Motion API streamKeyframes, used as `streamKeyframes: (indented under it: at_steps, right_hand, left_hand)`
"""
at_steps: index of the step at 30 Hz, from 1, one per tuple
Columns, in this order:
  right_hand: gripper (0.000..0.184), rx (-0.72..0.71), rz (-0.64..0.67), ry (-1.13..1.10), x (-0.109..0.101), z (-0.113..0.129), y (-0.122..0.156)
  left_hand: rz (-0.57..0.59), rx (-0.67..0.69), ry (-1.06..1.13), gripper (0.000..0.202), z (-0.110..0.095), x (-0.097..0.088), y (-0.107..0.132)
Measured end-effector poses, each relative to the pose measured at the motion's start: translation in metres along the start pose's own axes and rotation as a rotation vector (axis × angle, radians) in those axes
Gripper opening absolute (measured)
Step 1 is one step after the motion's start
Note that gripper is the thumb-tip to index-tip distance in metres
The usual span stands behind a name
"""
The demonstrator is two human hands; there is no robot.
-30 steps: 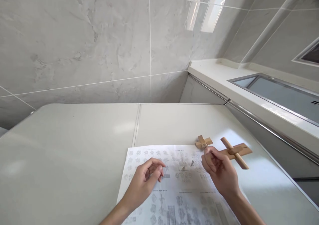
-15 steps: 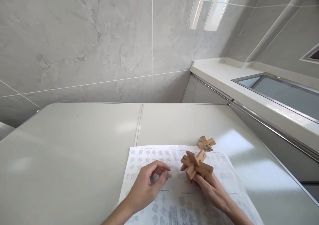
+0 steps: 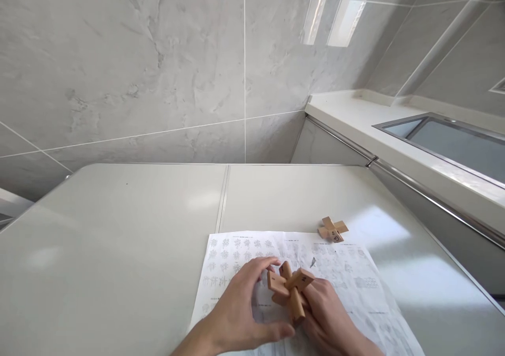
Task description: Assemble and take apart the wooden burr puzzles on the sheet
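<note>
Over a printed paper sheet (image 3: 221, 261), my right hand (image 3: 329, 314) grips a wooden interlocking puzzle (image 3: 290, 287) made of several crossed pieces with dark marks on their ends. Its fingers are mostly hidden behind the wood. My left hand (image 3: 240, 308) curves around the puzzle's left side, thumb and fingers spread apart. Whether its fingertips touch the wood I cannot tell. A second, smaller cross-shaped wooden assembly (image 3: 333, 230) lies at the top right edge of the sheet.
The sheet, covered with small line drawings, lies on a pale table (image 3: 118, 256) with a seam. A grey tiled wall (image 3: 158, 72) rises behind. On the right runs a white counter (image 3: 355, 117) with a metal-framed sink (image 3: 453, 135).
My right hand has lowered and turned the puzzle toward my left hand. My left hand has opened wider and moved closer around it. The view has shifted slightly.
</note>
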State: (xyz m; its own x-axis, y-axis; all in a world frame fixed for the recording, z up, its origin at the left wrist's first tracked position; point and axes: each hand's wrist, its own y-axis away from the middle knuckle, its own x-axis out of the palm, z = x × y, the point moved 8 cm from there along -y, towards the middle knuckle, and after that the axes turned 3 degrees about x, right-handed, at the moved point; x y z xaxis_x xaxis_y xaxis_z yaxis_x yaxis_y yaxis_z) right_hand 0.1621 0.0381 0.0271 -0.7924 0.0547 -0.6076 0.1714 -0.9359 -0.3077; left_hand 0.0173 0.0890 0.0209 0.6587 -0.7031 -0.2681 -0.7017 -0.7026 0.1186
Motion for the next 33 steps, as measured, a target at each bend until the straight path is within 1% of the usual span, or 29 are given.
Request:
streamKeyframes:
  at_steps: [2,3,5,8,10,12,15,17,19,21,22,25,26,30,33]
  right_hand:
    - [0.018,-0.065,-0.002,0.023,0.003,0.010,-0.001]
    - [0.018,-0.086,-0.006,0.024,0.005,0.014,-0.001]
    - [0.018,-0.109,-0.008,0.016,0.008,0.019,0.000]
    - [0.019,-0.117,-0.002,0.010,0.012,0.021,0.001]
    - [0.020,-0.080,0.010,0.007,0.014,0.017,0.002]
    - [0.023,0.001,0.021,-0.011,0.015,0.009,0.003]
    - [0.040,0.129,-0.026,-0.053,0.008,-0.004,0.005]
    - [0.047,0.140,-0.075,-0.094,0.000,-0.005,0.004]
    - [0.048,0.114,-0.111,-0.144,-0.009,-0.001,0.003]
    - [0.044,0.087,-0.150,-0.187,-0.018,0.003,0.001]
    - [0.039,0.076,-0.154,-0.207,-0.021,0.005,0.000]
    - [0.020,0.050,-0.095,-0.243,-0.020,0.009,-0.004]
    - [0.016,0.052,-0.076,-0.246,-0.018,0.009,-0.005]
    - [0.015,0.103,-0.057,-0.245,-0.011,0.002,-0.002]
    - [0.017,0.150,-0.007,-0.256,-0.005,-0.003,0.001]
  left_hand:
    - [0.039,0.000,-0.001,0.110,0.002,0.002,0.000]
    - [0.056,0.007,-0.007,0.115,0.003,0.003,0.000]
    - [0.081,0.018,-0.017,0.115,0.004,0.005,0.001]
    - [0.077,0.022,-0.009,0.109,0.004,0.004,0.000]
    - [0.052,0.028,0.032,0.106,0.003,0.002,0.000]
    - [0.017,0.033,0.109,0.106,0.002,-0.001,0.000]
    - [-0.035,0.001,0.210,0.101,0.001,-0.006,0.000]
    - [-0.036,-0.027,0.233,0.094,0.001,-0.006,0.000]
    - [-0.002,-0.022,0.250,0.091,-0.001,-0.004,0.000]
    - [0.013,0.013,0.235,0.092,-0.004,-0.003,-0.001]
    - [0.005,0.032,0.208,0.093,-0.004,-0.004,-0.001]
    - [-0.027,0.073,0.109,0.094,-0.004,-0.006,-0.001]
    - [-0.032,0.074,0.095,0.097,-0.002,-0.007,0.000]
    - [-0.062,0.019,0.101,0.116,0.008,-0.006,0.003]
    - [-0.070,0.009,0.088,0.120,0.011,-0.004,0.005]
